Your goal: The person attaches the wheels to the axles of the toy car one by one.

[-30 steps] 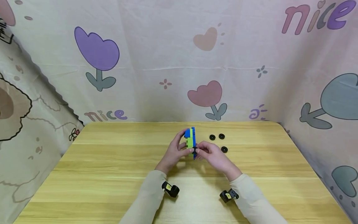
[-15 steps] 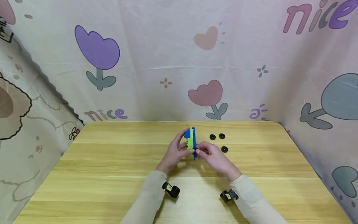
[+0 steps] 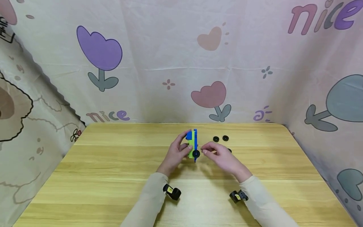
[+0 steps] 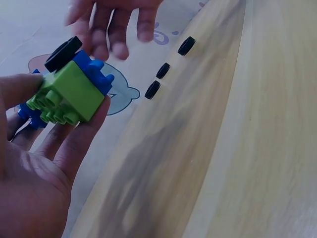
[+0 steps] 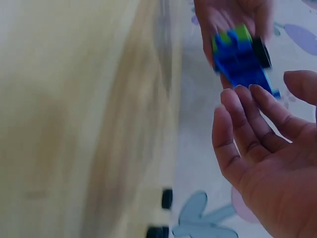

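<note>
My left hand holds a toy car of green and blue building blocks above the table, with its blue base facing right. A black wheel sits on the car's near end. In the left wrist view, fingers and thumb grip the car's green block, whose studs face down toward the palm. My right hand is just right of the car, apart from it. In the right wrist view its fingers are loosely bent and nothing lies between them and the thumb.
On the wooden table, right of the car, lie two loose black wheels, a left one and a right one. A third wheel is partly hidden behind my right hand. A patterned cloth hangs behind the table.
My right hand has let go of the wheel on the car and drawn back to the right. The left thumb has moved off the wheel up onto the green block, leaving the wheel in full view.
</note>
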Demonstrator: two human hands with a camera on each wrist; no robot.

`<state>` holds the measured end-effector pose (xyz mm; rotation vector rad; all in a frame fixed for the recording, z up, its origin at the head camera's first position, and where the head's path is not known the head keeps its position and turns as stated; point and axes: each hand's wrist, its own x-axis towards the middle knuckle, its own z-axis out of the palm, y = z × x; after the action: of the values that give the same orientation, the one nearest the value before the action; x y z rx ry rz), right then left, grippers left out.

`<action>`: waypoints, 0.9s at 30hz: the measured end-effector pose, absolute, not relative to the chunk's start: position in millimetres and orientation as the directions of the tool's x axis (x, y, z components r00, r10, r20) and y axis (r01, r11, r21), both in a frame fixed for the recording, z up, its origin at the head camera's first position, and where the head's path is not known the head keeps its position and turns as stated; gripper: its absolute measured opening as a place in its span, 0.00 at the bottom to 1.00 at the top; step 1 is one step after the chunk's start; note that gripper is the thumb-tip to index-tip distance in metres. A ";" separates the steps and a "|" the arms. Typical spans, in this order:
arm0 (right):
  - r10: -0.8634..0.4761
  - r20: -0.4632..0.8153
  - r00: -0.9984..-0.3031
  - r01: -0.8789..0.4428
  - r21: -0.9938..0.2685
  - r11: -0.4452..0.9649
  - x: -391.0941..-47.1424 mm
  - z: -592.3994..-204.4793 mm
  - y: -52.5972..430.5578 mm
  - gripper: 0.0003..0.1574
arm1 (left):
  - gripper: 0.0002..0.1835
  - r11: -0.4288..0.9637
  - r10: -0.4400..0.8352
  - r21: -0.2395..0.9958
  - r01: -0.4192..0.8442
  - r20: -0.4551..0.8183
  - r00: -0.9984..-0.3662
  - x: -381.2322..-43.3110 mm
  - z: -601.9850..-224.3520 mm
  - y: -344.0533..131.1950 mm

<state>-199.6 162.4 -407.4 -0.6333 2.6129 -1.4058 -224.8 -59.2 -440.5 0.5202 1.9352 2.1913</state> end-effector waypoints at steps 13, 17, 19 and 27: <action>-0.313 0.138 -0.940 -0.318 -0.686 0.654 -213.5 -401.7 219.5 0.13 | 0.33 -0.124 0.340 0.983 0.132 0.167 -0.925 -223.1 -440.4 -61.1; -0.293 0.113 -0.949 -0.289 -0.681 0.673 -217.5 -404.3 231.4 0.16 | 0.33 -0.105 0.334 0.985 0.135 0.163 -0.928 -221.8 -441.8 -61.3; -0.296 0.100 -0.950 -0.284 -0.670 0.686 -219.8 -406.5 235.5 0.17 | 0.32 -0.096 0.323 0.987 0.125 0.150 -0.934 -221.3 -442.3 -61.6; -0.321 0.042 -0.946 -0.282 -0.591 0.756 -229.3 -417.7 243.3 0.20 | 0.32 -0.085 0.306 0.989 0.117 0.138 -0.942 -221.3 -442.3 -63.0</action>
<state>-229.3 243.3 -417.7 -0.4961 2.8858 -0.9554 -221.3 -63.0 -442.3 0.4734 2.0305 2.1713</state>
